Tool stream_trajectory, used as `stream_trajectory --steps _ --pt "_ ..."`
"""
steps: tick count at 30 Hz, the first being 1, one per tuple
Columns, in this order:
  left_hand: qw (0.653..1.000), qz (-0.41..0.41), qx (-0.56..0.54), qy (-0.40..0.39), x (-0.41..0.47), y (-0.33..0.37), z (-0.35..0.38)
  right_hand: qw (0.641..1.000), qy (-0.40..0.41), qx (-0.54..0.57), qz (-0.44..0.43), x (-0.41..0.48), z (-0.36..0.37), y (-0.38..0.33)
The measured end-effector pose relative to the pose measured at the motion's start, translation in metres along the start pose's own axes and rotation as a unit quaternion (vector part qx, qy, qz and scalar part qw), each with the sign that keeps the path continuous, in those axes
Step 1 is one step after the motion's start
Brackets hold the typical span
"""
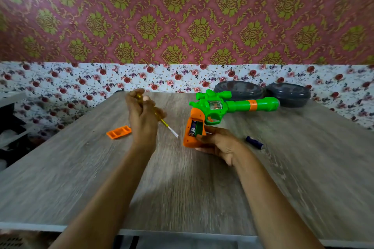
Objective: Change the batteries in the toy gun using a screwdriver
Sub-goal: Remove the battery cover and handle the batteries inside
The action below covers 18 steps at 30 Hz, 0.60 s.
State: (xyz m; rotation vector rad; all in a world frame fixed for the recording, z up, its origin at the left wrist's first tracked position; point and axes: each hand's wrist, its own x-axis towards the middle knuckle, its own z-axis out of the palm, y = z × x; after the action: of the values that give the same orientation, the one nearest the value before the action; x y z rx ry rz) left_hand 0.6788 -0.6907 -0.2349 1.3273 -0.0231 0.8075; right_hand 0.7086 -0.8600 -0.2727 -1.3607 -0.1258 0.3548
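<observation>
A green toy gun (pixel 238 105) with an orange grip lies on the wooden table (pixel 182 188), barrel pointing right. Its battery compartment (pixel 194 128) in the grip is uncovered and a battery shows inside. My right hand (pixel 217 142) holds the orange grip from below. My left hand (pixel 142 116) is raised above the table and grips a yellow-handled screwdriver (pixel 162 121), its tip pointing down and right toward the gun. The orange battery cover (pixel 119 132) lies on the table left of my left hand. A loose dark battery (pixel 254 142) lies right of my right hand.
Two dark round lidded containers (pixel 239 89) (pixel 289 93) stand at the table's back right, behind the gun barrel. A floral wall lies beyond the far edge. A dark shelf unit (pixel 10 119) stands at the left. The table's near edge runs along the bottom.
</observation>
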Motion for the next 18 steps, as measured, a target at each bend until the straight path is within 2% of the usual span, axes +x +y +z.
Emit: stream_trajectory --steps 2,5,8,11,14,18 --pt "0.992 -0.061 0.108 -0.033 0.003 -0.013 0.005 1.000 -0.007 0.007 -0.006 0.000 0.000 0.000" --pt "0.948 -0.162 0.237 -0.137 0.000 -0.024 0.003 0.999 -0.027 0.019 -0.004 -0.001 0.001 -0.002" --pt "0.917 -0.217 0.239 -0.235 -0.004 -0.025 0.000 0.998 -0.059 0.000 -0.005 -0.004 0.002 -0.002" --pt "0.900 -0.250 0.215 -0.285 -0.006 -0.022 -0.002 0.996 -0.086 -0.012 -0.005 -0.008 0.002 -0.002" --pt "0.901 -0.254 0.193 -0.295 -0.005 -0.020 -0.007 0.995 -0.100 -0.016 -0.003 -0.013 0.004 -0.005" --pt "0.916 -0.240 0.177 -0.270 -0.010 -0.016 -0.008 0.995 -0.093 -0.022 -0.016 -0.019 0.007 -0.008"
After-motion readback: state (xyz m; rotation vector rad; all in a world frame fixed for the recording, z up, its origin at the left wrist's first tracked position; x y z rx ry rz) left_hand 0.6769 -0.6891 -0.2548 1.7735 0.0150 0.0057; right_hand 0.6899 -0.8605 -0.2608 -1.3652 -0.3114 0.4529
